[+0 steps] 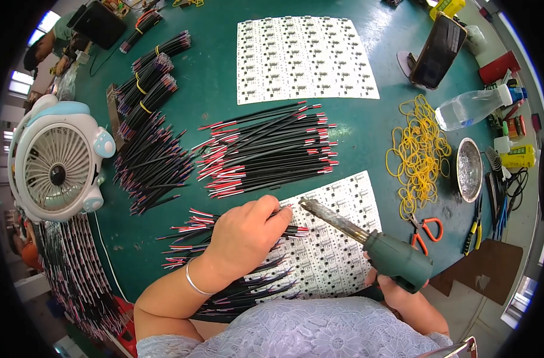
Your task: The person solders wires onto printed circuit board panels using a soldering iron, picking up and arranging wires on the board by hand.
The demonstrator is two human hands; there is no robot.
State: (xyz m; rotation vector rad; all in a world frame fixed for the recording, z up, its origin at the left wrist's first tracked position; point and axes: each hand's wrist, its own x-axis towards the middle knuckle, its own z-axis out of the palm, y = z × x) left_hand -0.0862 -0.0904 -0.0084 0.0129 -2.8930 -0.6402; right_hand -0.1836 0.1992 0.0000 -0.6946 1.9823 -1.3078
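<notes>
My left hand [251,230] is closed in a pinch above the near sheet of white circuit boards [349,209]. A small wire end peeks out at its fingertips; most of that wire is hidden. In my right hand [391,289] is a green-handled soldering iron [397,259], its thick metal barrel slanting up and left. The iron's tip is just right of the left fingertips, apart from them. Around and under my left wrist lie black wires [188,232] with red and white ends. More wires spread across the lower part of the sheet.
Loose black wires [278,149] lie mid-table, with bundled ones [147,86] at left. A second board sheet [302,59] lies farther back. On the left stands a fan [57,170]. Rubber bands [421,155], a metal bowl [469,170], pliers [424,232], a bottle [472,107] and a phone [437,51] are right.
</notes>
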